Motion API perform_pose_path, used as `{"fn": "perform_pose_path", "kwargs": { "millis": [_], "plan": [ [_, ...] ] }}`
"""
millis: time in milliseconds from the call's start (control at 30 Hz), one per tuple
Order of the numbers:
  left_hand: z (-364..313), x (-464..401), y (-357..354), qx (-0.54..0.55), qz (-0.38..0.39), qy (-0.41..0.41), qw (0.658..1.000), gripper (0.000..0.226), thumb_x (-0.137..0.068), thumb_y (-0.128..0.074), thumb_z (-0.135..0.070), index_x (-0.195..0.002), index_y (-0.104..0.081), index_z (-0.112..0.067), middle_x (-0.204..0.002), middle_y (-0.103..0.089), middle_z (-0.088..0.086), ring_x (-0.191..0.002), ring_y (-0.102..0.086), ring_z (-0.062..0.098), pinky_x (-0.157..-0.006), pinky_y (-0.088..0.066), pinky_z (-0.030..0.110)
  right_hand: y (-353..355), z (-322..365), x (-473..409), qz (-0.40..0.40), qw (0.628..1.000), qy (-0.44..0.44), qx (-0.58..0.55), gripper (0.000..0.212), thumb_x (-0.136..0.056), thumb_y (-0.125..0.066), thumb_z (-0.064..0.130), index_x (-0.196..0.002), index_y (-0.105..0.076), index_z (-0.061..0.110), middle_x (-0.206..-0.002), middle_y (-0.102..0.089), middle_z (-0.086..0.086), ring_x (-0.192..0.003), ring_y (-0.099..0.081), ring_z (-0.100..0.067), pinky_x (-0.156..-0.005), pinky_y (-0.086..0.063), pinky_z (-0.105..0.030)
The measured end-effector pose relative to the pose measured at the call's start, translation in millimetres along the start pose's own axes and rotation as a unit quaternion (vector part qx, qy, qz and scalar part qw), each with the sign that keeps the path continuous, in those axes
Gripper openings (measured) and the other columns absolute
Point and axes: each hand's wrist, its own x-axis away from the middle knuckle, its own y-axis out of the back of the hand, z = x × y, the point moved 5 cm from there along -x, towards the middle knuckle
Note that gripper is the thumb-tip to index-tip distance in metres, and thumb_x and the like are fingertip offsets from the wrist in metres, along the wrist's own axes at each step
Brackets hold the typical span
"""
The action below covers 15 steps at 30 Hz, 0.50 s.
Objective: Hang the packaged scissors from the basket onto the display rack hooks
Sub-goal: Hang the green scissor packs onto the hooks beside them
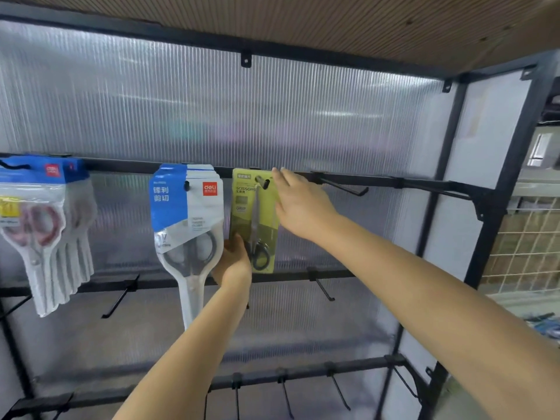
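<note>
Head view: your left hand [235, 262] pinches the lower edge of the green carded scissors pack [254, 219], its hang-hole already over the top-rail hook [264, 183], while your right hand [298, 204], fingers straight, steadies its upper corner. Slide the stiff, glossy card squarely back before letting go, beside the soft blue-and-clear pouches [186, 219].

Both forearms bare, no sleeves; left grip [235, 262], right grip [300, 204] ungloved, ringless.

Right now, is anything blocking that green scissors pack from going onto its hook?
Nothing visible does. The green pack already has the hook poking through its hole, with the left hand gripping its bottom and the right hand touching its top edge.
</note>
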Motion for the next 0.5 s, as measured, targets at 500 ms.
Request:
{"fn": "perform_pose_path", "kwargs": {
  "millis": [500],
  "plan": [
    [18.1,58.6,4.1,-0.044,0.010,-0.098,0.994,0.048,-0.099,-0.042,-0.025,-0.135,-0.036,0.005,-0.142,-0.036,0.023,-0.131,-0.034,0.038,-0.108,-0.032,0.046,9.4,-12.9,78.0,0.018,0.998,-0.064,-0.016,0.056,-0.097,-0.041,0.022,-0.147,-0.020,0.004,-0.154,-0.022,-0.013,-0.141,-0.023,-0.025,-0.111,-0.023,-0.034]
  ]
}}
